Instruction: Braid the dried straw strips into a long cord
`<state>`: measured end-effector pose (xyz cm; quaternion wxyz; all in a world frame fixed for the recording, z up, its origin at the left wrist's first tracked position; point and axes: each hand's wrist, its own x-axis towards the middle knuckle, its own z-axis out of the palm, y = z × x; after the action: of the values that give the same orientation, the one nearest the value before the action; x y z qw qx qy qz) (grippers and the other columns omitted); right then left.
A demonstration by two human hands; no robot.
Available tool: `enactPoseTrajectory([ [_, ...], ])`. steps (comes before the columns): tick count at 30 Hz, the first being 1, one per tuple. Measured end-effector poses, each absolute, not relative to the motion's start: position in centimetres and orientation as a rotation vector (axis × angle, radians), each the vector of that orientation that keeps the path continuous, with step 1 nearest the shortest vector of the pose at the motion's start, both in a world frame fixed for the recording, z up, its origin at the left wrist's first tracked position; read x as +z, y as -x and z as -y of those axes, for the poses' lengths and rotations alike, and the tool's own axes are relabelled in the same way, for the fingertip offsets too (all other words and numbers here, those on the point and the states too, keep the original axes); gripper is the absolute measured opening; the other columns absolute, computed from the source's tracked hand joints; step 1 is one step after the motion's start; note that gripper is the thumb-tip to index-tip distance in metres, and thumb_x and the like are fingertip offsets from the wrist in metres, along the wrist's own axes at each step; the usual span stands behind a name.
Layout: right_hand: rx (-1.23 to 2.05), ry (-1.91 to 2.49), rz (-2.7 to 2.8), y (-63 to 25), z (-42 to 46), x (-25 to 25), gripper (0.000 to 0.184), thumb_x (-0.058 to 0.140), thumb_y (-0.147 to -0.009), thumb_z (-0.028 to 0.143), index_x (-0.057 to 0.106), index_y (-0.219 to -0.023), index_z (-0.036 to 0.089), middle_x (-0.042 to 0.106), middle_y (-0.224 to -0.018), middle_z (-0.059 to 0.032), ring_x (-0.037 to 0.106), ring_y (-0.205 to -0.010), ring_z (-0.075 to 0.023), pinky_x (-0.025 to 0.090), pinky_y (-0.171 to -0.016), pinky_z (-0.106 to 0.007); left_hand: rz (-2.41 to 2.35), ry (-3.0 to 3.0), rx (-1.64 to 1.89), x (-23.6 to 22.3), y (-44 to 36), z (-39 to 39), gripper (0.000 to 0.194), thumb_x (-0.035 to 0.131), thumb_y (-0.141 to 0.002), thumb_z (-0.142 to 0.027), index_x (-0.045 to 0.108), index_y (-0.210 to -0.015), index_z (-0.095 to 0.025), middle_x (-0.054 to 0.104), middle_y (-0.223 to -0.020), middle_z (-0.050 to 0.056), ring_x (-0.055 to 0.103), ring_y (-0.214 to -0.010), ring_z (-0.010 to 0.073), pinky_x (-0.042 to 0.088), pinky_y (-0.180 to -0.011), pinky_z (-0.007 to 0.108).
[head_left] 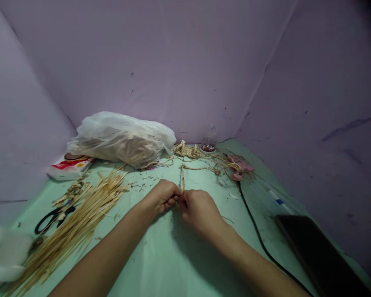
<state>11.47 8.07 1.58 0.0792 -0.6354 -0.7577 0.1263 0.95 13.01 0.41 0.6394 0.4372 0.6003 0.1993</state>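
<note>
My left hand [167,195] and my right hand [199,209] meet at the middle of the green tabletop, fingertips pinched close together. Between them they grip the near end of a thin twisted straw cord [183,177], which runs away from me to a bend on the table. From that bend more cord stretches right toward a tangle of cords [227,161]. Both hands are closed, and the exact spot where the fingers hold the cord is partly hidden.
Long straw strands [80,222] lie on the left beside black-handled scissors [51,218]. Behind stand a plastic bag [123,138], a red-and-white box [69,168], a woven straw piece [187,150] and a bead jar [208,146]. At right are a pink glue gun [239,165], its cable [256,231] and a dark flat device [315,251].
</note>
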Motion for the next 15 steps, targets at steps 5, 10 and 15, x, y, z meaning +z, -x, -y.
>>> enactPoseTrajectory([
  [5,0.400,1.851,2.267,-11.5,-8.0,1.4,0.024,0.044,-0.072,0.019,0.069,-0.072,0.017,0.067,-0.071,-0.0124,0.056,-0.059,-0.0187,0.022,-0.049,-0.027,-1.208,-1.063,0.417,-0.1,0.0,-13.5,0.008,0.050,-0.046,-0.015,0.043,-0.045,-0.013,0.032,-0.037,-0.007,0.021,-0.030,0.0007,0.006,-0.031,0.016],
  [10,0.519,1.704,2.345,-12.3,-8.1,1.6,0.017,0.050,-0.064,0.016,0.067,-0.061,0.017,0.064,-0.059,-0.0072,0.047,-0.049,-0.0130,0.019,-0.046,-0.026,-1.190,-1.085,0.372,-0.5,0.5,-13.9,0.006,0.051,-0.047,-0.015,0.045,-0.049,-0.014,0.032,-0.036,-0.007,0.021,-0.030,0.0014,0.006,-0.032,0.017],
  [15,0.888,1.617,1.985,-15.2,-10.0,2.3,0.016,0.053,-0.066,0.027,0.065,-0.061,0.016,0.054,-0.050,-0.0010,0.039,-0.044,-0.0089,0.024,-0.044,-0.022,-1.186,-1.137,0.353,0.2,0.8,-14.1,0.011,0.056,-0.048,-0.020,0.048,-0.052,-0.014,0.033,-0.036,-0.008,0.020,-0.030,0.0016,0.006,-0.031,0.017],
])
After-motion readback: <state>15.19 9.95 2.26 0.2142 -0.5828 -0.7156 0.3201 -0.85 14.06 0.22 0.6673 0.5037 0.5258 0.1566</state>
